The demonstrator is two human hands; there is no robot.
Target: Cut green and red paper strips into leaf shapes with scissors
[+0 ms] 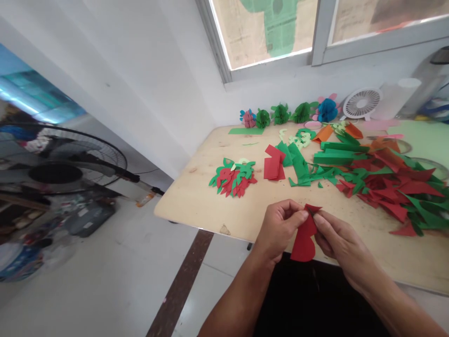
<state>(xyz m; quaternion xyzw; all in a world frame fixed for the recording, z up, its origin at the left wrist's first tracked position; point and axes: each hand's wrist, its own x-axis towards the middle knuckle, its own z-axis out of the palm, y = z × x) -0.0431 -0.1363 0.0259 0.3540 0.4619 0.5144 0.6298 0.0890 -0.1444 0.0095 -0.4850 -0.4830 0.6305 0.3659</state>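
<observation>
Over the table's front edge, a cut piece of red paper hangs between my hands, its lower end rounded. My left hand pinches its upper left side between thumb and fingers. From the right, my right hand is closed on the paper's upper right side, its thumb near a small dark gap there. Beyond my hands lie flat rectangles of red paper and green paper scraps. A heap of red and green leaf-shaped cutouts rests to the left.
A large pile of red and green offcuts covers the table's right side. Along the wall stand several folded paper figures and a small white fan. A large floor fan stands left of the wooden table.
</observation>
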